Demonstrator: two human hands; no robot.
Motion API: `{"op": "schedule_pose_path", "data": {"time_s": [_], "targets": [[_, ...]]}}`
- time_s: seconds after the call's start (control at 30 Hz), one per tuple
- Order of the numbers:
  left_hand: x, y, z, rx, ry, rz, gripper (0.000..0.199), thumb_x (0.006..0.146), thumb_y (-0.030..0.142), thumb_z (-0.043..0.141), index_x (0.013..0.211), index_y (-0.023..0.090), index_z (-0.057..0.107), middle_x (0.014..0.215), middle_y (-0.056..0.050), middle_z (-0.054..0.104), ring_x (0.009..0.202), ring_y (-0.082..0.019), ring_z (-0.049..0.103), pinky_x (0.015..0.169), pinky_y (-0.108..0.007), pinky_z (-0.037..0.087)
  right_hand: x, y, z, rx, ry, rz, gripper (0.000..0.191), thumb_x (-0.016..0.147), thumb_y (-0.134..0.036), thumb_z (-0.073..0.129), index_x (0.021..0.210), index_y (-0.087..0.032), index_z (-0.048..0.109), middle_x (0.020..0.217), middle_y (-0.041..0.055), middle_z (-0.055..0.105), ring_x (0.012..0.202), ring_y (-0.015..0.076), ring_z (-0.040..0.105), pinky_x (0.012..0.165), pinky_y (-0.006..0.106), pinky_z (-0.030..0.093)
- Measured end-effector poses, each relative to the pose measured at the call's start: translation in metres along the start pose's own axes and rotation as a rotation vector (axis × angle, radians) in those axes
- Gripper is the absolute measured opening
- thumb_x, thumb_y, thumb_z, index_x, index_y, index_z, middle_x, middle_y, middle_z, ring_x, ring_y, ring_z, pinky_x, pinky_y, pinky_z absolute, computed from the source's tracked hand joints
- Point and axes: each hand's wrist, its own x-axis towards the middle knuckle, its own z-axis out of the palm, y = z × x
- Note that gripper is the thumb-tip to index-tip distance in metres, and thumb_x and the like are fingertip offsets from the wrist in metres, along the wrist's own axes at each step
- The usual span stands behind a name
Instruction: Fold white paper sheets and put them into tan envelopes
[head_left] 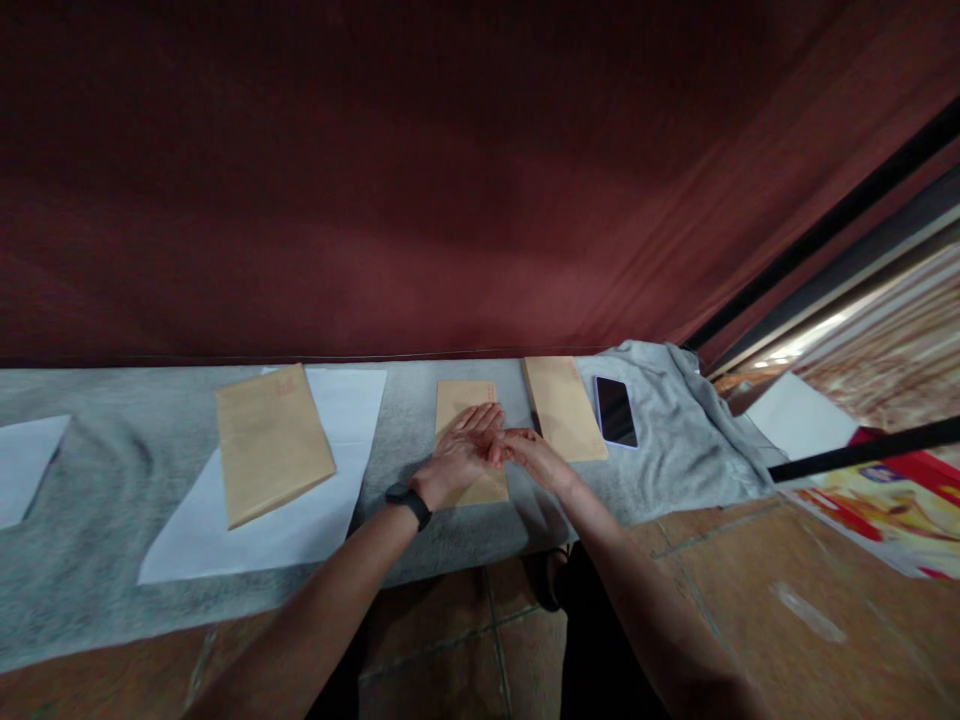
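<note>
A brown envelope (480, 490) lies upright on the grey cloth, directly in front of me. Over it is my left hand (465, 445), palm up with the fingers stretched out and a dark band on the wrist. My right hand (531, 455) comes in from the right, its bent fingers meeting the left palm near the thumb. Whether anything small is between those right fingers cannot be made out. Just right of my hands sits a thick stack of brown envelopes (574, 415).
A phone (616, 411) lies right of the stack. At left, a larger brown envelope (270, 450) rests on white sheets (330, 530); another white sheet (26, 465) is farther left. A dark red curtain (450, 200) hangs behind the grey cloth (90, 560). A colourful box (892, 510) stands at right.
</note>
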Motion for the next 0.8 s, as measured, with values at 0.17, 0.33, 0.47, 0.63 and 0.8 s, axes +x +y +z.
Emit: {"op": "schedule_pose_path", "data": {"time_s": [0.17,0.33,0.47,0.63,0.8], "targets": [[-0.007,0.015,0.003,-0.007,0.005,-0.039,0.055,0.105,0.036,0.031,0.154,0.013,0.039,0.164,-0.012,0.037,0.154,-0.019,0.029,0.128,-0.04,0.02,0.007,0.0,-0.003,0.105,0.185,-0.053,0.038,0.08,-0.056,0.072,0.07,-0.02,0.072,0.073,0.0034,0.071,0.069,0.0167,0.062,0.074,0.03,0.05],[-0.014,0.026,0.0,-0.01,-0.006,-0.053,0.062,0.103,0.046,0.035,0.156,0.014,0.035,0.163,-0.012,0.04,0.153,-0.023,0.031,0.128,-0.043,0.02,0.012,0.004,-0.006,0.139,0.379,-0.059,0.036,0.074,-0.055,0.076,0.07,-0.02,0.074,0.073,0.0031,0.072,0.068,0.0152,0.061,0.072,0.028,0.05],[-0.021,0.034,-0.001,-0.003,-0.036,-0.055,0.066,0.103,0.049,0.032,0.157,0.011,0.032,0.164,-0.014,0.038,0.155,-0.023,0.027,0.128,-0.042,0.017,0.018,0.009,-0.008,0.101,0.507,-0.037,0.039,0.07,-0.058,0.076,0.066,-0.02,0.071,0.072,0.0031,0.071,0.067,0.0147,0.062,0.071,0.028,0.051],[-0.034,0.044,-0.004,-0.009,-0.075,-0.026,0.068,0.105,0.051,0.024,0.158,0.009,0.029,0.167,-0.017,0.028,0.157,-0.024,0.017,0.129,-0.043,0.012,0.022,0.016,-0.01,0.013,0.526,-0.025,0.041,0.075,-0.062,0.072,0.071,-0.021,0.069,0.074,0.0044,0.071,0.071,0.0171,0.064,0.075,0.031,0.053],[-0.048,0.055,-0.01,-0.023,-0.1,-0.014,0.068,0.106,0.052,0.02,0.16,0.011,0.025,0.169,-0.015,0.024,0.158,-0.023,0.012,0.129,-0.044,0.01,0.022,0.022,-0.01,-0.176,0.52,-0.021,0.042,0.082,-0.061,0.06,0.077,-0.02,0.068,0.078,0.0052,0.072,0.075,0.0189,0.066,0.08,0.034,0.054]]}}
